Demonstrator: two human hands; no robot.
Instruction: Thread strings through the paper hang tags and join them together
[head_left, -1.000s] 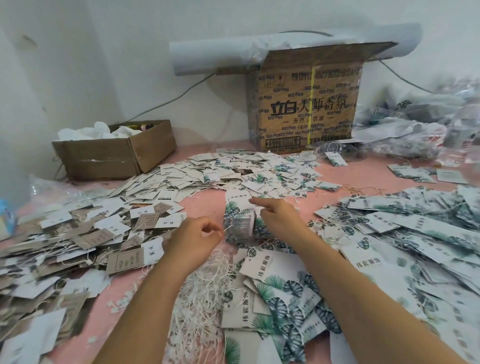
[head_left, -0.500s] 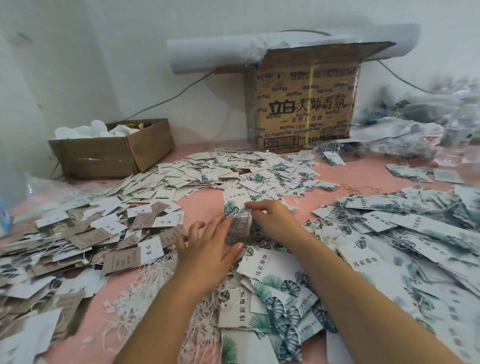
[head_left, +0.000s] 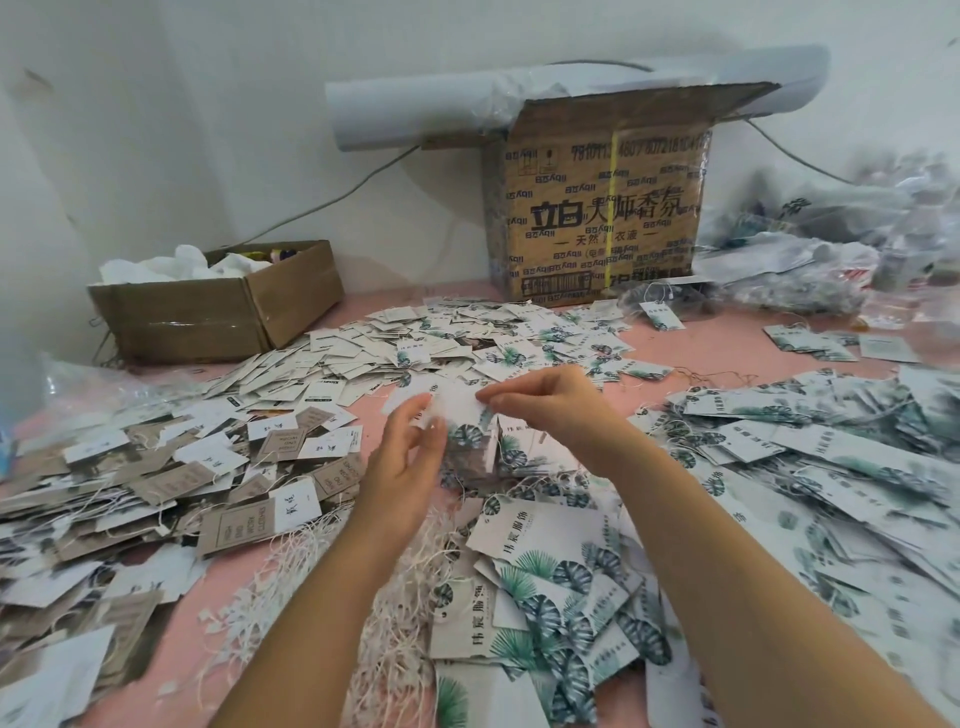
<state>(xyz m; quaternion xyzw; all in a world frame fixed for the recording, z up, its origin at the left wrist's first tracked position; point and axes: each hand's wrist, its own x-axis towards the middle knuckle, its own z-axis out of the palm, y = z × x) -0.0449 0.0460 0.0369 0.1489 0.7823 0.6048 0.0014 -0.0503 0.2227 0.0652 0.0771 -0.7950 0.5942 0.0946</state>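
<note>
Hang tag (head_left: 453, 400): white (motion-blurred), held up over the middle of the desk (head_left: 727, 343), between both grips.
Right grip (head_left: 553, 410): thumb and forefinger pinch the tag's right edge.
Left grip (head_left: 400, 467): fingertips at its left edge; whether they hold it, cannot tell.
Strings (head_left: 395, 623): loose white heap under the forearms.
Around: leaf-print tags (head_left: 831, 467) right, brown tags (head_left: 228, 530) left, cardboard box (head_left: 597, 208) behind.
</note>
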